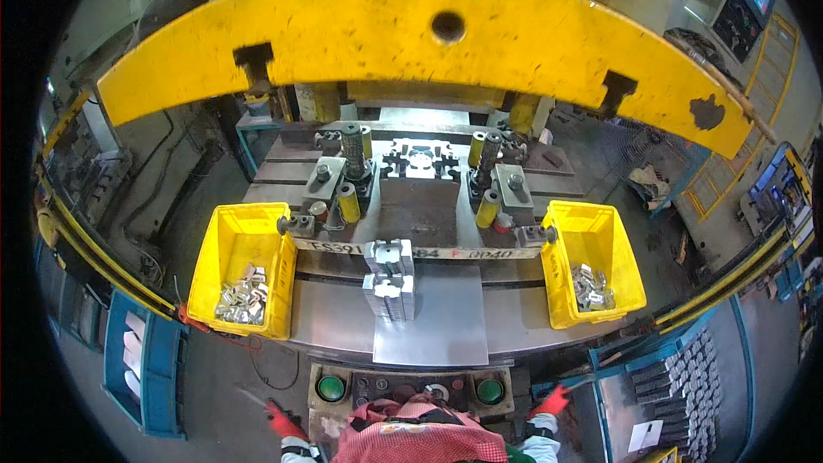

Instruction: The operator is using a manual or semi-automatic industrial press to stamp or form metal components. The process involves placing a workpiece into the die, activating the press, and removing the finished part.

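Observation:
My left hand (283, 422), in a red glove, is low on the left beside the control panel. It is closed around a thin grey rod (251, 396) that points outward. My right hand (552, 402), also red-gloved, is on the panel's other side, closed on a second thin grey rod (579, 383). The exact kind of these rods is too small to tell. Both hands are apart from the press. In front of me, shaped metal parts (391, 285) stand stacked on a smooth metal plate (446, 326). Behind them lies the lower die (420, 206) with a cut-out metal piece (420, 159).
Yellow bins (204, 261) (630, 266) holding small metal pieces flank the die. The yellow press beam (369, 26) spans overhead. Green buttons (331, 388) (490, 391) sit on the panel. Metal parts in rows fill a rack (677, 390) at right; a blue cart (146, 369) stands left.

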A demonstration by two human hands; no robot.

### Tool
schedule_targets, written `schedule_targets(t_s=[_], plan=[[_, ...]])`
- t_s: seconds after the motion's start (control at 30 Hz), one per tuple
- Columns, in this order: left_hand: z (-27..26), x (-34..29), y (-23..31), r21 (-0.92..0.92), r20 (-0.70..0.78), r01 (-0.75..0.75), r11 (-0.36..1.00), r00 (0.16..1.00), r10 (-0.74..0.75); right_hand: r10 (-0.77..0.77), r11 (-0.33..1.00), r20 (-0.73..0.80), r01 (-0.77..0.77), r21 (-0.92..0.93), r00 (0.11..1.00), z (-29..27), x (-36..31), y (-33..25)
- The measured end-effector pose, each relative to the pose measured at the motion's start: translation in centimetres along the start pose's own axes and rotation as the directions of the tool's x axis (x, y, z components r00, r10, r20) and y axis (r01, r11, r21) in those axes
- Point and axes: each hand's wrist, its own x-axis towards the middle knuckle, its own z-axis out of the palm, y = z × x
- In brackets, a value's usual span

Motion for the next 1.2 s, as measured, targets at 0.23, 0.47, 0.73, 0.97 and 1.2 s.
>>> schedule_targets(t_s=[0.23,0.47,0.73,0.97,1.2], plan=[[13.1,-14.3,17.5,-0.285,0.371,-0.512,0.811,0.721,0.585,-0.408,0.913,0.367,0.383,0.144,0.836,15.1,-12.6,-23.0],[34.4,-29.8,25.0,-0.067,0.960,-0.325,0.943,0.237,0.150,-0.389,0.785,0.912,0.564,0.256,0.127,35.9,-23.9,-29.7],[42.4,-28.1,25.2,-0.136,0.948,-0.239,0.961,0.249,0.196,-0.385,0.875,0.893,0.400,0.273,0.234,42.4,-23.4,-28.8],[23.1,-23.6,24.2,-0.428,0.582,-0.583,0.690,0.407,0.704,-0.666,0.672,0.576,0.717,0.186,0.475,22.6,-19.1,-29.2],[9.2,-13.9,18.6,-0.335,0.511,-0.274,0.902,0.751,0.418,-0.732,0.553,0.366,0.815,-0.173,0.574,12.3,-11.1,-22.6]])
